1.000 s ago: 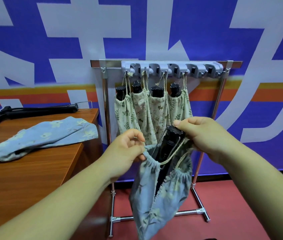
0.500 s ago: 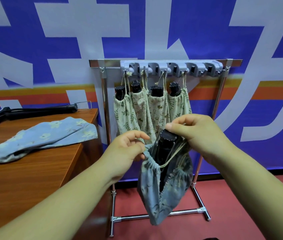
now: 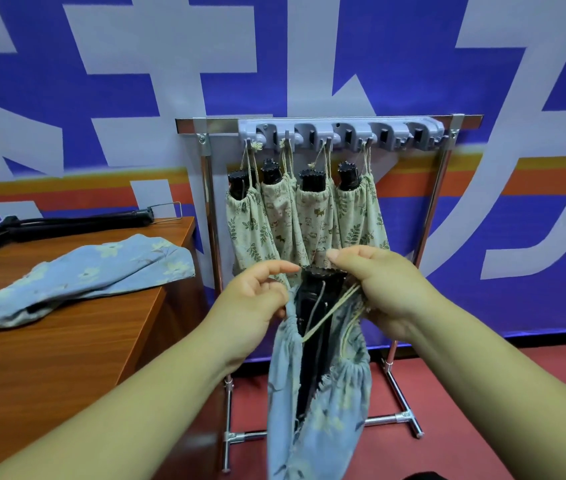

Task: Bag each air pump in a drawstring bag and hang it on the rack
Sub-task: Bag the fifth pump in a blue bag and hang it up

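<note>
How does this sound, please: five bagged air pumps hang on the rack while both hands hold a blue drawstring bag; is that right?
Not quite: the head view shows four bagged air pumps on the rack, not five. The left hand and right hand do hold the blue drawstring bag.

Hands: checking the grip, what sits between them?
Head view: the air pump, upright in the blue drawstring bag, and the bag's cord lie between left hand and right hand.
</note>
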Demonstrator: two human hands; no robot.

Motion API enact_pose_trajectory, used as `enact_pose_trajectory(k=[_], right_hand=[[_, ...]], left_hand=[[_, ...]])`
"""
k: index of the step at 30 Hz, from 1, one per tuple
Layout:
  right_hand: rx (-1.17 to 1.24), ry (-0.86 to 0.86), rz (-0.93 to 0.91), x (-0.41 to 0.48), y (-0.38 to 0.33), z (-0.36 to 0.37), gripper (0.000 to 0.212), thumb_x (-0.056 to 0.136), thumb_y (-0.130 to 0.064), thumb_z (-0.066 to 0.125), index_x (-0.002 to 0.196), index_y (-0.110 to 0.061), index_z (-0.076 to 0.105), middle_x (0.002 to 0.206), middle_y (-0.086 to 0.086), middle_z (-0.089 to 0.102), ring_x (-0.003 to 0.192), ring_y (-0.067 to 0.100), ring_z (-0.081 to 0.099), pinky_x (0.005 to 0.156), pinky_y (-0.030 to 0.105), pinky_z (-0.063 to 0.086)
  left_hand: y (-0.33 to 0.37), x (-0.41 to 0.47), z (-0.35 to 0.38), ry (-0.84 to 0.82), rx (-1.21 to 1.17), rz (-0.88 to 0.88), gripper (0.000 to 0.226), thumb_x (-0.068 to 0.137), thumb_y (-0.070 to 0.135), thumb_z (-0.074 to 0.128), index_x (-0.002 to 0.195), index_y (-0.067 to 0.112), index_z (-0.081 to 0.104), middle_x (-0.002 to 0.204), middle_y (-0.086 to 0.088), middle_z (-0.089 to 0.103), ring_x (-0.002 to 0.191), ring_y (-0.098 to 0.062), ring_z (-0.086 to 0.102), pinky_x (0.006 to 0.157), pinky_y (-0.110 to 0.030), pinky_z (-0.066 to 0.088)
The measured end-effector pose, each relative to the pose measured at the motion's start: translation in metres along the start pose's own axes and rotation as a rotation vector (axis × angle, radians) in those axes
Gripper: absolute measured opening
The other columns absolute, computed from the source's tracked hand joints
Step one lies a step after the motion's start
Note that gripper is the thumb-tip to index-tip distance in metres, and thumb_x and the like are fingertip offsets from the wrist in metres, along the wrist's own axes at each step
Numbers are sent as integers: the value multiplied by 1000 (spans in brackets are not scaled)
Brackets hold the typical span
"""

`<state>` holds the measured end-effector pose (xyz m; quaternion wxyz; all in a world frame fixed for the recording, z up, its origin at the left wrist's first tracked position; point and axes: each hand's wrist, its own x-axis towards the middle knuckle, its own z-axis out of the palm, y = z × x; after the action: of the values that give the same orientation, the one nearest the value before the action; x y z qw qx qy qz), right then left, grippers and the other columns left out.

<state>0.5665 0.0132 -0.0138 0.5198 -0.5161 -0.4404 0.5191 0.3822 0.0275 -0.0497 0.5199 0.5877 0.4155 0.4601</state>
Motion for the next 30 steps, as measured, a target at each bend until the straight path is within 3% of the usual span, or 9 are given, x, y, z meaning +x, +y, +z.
enact_pose_trajectory(k=[3,6,10,13,15,19,22,25,30], right_hand=[[190,-22,48,-1,-3,7,13,92,-22,70,93,-10,67,67,9,66,60,24,63,66,38,58],[268,-27,56,1,-5,11,14,93,-20,68,96,-6,65,67,13,66,67,32,66,81,57,57],[241,-11,21,3,-8,13,17,95,-21,66,86,-8,61,51,4,59,51,23,63,69,47,58],[73,-7,6,6,-8,10,30,90,-36,71,96,-6,69,66,10,67,69,29,67,73,46,59],[-168,-20,-35,8,-12,8,40,87,-50,71,90,-10,71,70,8,69,68,24,68,69,35,58],[-526,2,-182,11,-21,9,47,86,-59,66,74,-14,69,43,-14,49,39,2,44,46,17,36],[-377,-98,-66,12,-20,14,41,84,-56,71,83,-16,70,42,-16,54,45,1,52,55,24,40],[-190,-107,31,14,-18,16,41,77,-59,77,83,-18,72,52,-11,62,63,15,60,71,35,50],[-136,-80,41,14,-19,19,38,75,-59,77,81,-22,70,51,-14,60,69,13,57,80,37,49]], left_hand=[[-4,0,3,-5,13,-36,39,91,-8,55,110,24,65,62,6,54,60,-14,38,59,-27,31],[-6,-2,9,-37,21,-69,39,92,-8,54,111,24,62,63,4,62,61,-16,46,61,-29,34],[-3,-4,8,-89,-38,-159,30,97,18,39,113,27,62,75,-4,66,72,-18,59,77,-35,40],[-3,-4,6,-135,-20,-145,41,80,57,51,106,29,66,73,0,63,69,-15,56,73,-34,38],[-4,-5,8,-146,38,-105,35,81,53,63,103,25,69,63,10,56,59,-8,48,65,-29,37],[-7,-4,7,-154,-1,-120,16,94,34,64,106,23,65,57,18,56,49,4,49,58,-16,39],[-7,-4,5,-91,-47,-89,52,69,44,68,120,38,65,83,8,63,73,-3,61,78,-28,43],[-8,-4,5,-131,-168,-81,63,59,40,71,121,31,65,108,-1,68,104,-18,64,93,-35,45],[-10,-9,13,-219,-243,-105,59,60,37,69,114,14,64,94,-4,65,81,-18,57,73,-28,41]])
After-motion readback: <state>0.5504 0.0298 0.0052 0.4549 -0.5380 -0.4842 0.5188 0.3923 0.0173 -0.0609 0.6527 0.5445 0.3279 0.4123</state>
